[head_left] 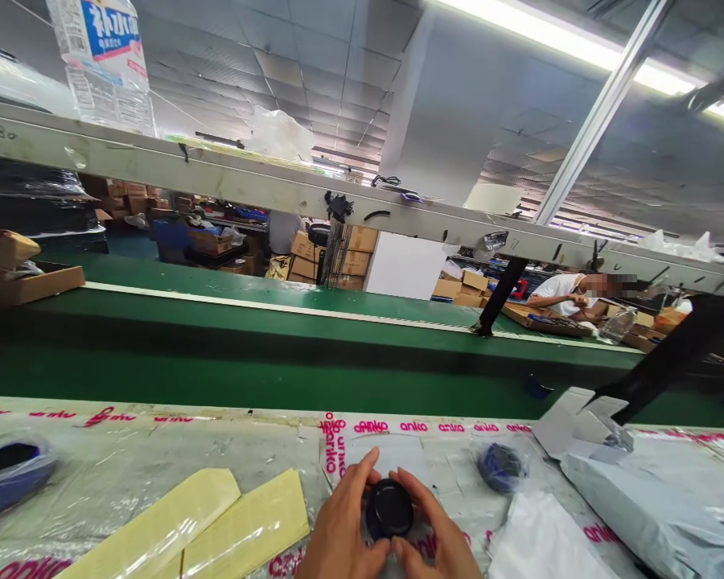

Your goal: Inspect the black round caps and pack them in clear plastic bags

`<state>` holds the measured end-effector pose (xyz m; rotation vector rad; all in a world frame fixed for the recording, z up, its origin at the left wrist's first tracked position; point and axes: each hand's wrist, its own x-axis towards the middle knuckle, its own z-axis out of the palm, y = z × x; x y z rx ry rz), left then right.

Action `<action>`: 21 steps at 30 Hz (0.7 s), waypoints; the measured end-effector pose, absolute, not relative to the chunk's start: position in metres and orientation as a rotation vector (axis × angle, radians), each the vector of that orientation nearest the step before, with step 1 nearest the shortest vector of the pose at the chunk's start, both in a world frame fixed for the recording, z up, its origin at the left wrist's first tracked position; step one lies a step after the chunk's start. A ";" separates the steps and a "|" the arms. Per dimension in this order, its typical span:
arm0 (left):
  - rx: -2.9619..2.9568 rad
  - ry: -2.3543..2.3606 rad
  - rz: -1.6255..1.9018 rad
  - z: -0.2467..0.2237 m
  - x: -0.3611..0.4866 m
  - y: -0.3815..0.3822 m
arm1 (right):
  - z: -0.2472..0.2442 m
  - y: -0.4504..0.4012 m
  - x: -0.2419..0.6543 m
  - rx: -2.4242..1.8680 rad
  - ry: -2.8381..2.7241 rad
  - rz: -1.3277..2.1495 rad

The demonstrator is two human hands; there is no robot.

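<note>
In the head view, a small round black object with a raised rim and a dark blue edge sits between my two hands, low over the plastic-covered table. My left hand curves around its left side, thumb at the bottom. From the right, my right hand closes on it with fingers and thumb. What exactly the object is I cannot make out. Two yellow paper sheets lie to the left of my hands. A dark blue item in clear plastic rests to the right.
A green conveyor belt runs behind the table. A blue piece in plastic lies far left. At right are an opened white box and a white plastic bag. A person sits across the belt. A bottle stands on the shelf.
</note>
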<state>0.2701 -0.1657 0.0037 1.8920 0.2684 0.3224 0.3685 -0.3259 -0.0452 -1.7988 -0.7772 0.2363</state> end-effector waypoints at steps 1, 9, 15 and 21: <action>1.893 0.262 0.332 0.007 0.270 -0.165 | -0.044 -0.326 0.369 -1.833 -0.784 0.238; 1.834 0.142 0.429 0.032 0.259 -0.164 | 0.001 -0.334 0.367 -1.748 -0.761 0.327; 1.810 0.052 0.367 0.039 0.258 -0.164 | 0.044 -0.315 0.354 -1.665 -0.631 0.369; 1.841 0.002 0.327 0.042 0.259 -0.164 | 0.057 -0.306 0.352 -1.686 -0.624 0.428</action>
